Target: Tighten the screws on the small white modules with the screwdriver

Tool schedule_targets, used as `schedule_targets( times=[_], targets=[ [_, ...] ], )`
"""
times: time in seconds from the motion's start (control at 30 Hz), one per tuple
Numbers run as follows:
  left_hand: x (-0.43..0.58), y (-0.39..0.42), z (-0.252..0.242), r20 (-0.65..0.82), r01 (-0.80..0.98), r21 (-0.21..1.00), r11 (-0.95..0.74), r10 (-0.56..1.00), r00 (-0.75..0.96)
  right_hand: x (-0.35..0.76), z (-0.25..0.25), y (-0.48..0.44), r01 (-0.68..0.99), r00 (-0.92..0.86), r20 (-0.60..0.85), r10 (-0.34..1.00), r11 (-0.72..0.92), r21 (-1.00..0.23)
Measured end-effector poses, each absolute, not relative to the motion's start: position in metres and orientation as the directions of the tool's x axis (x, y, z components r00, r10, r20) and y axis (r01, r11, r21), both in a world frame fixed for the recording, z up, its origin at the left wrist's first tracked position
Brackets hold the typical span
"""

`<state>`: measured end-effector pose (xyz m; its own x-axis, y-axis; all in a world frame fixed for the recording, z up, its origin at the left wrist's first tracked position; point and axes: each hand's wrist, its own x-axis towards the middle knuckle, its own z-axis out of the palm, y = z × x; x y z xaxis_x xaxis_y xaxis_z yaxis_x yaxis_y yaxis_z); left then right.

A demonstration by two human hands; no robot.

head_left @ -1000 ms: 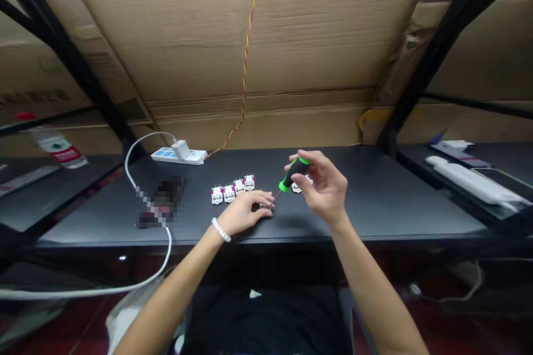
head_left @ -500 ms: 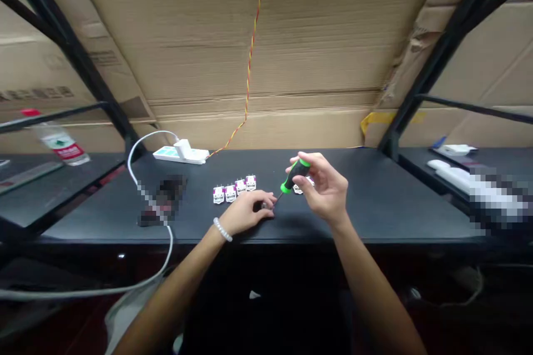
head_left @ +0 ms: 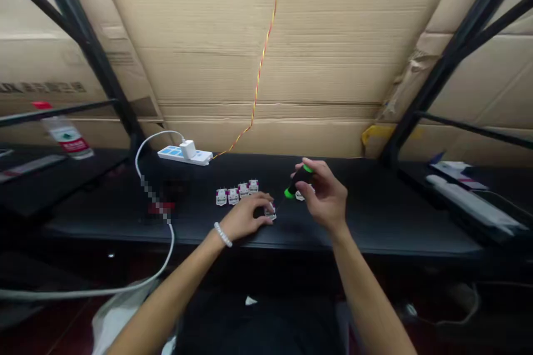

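near the front of the tabletop [head_left: 395,227], the left hand [head_left: 246,215] pinched a small white module [head_left: 270,214], more of it showing than half a second earlier, seemingly better exposed to the screwdriver [head_left: 300,177] gripped in the right hand [head_left: 327,195].

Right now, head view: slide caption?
Left hand holds a small white part; right hand points a black-and-green screwdriver toward it.

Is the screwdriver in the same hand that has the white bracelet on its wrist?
No, the right hand holds the screwdriver, while the white bracelet is on the left hand's wrist.
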<state>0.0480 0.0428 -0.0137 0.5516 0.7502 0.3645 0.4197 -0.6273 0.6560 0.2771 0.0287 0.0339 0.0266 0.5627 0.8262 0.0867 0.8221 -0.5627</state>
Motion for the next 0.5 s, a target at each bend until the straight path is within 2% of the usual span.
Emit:
schedule_targets(
  times=[0.17, 0.37, 0.5],
  targets=[
    [0.0488, 0.0438, -0.0146, 0.371, 0.415, 0.655, -0.632, 0.747, 0.551, 0.2745, 0.0358, 0.0233, -0.009, -0.087, 0.785, 0.614, 0.787, -0.616],
    [0.0491, 0.0443, -0.0165, 0.365, 0.411, 0.66, -0.629, 0.747, 0.555, 0.2752, 0.0375, 0.0244, 0.17, 0.009, 0.835, 0.549, 0.823, -0.543],
    [0.0492, 0.0442, -0.0159, 0.368, 0.413, 0.652, -0.636, 0.742, 0.56, 0.2742, 0.0406, 0.0213, 0.086, -0.046, 0.802, 0.596, 0.802, -0.591]
  ],
)
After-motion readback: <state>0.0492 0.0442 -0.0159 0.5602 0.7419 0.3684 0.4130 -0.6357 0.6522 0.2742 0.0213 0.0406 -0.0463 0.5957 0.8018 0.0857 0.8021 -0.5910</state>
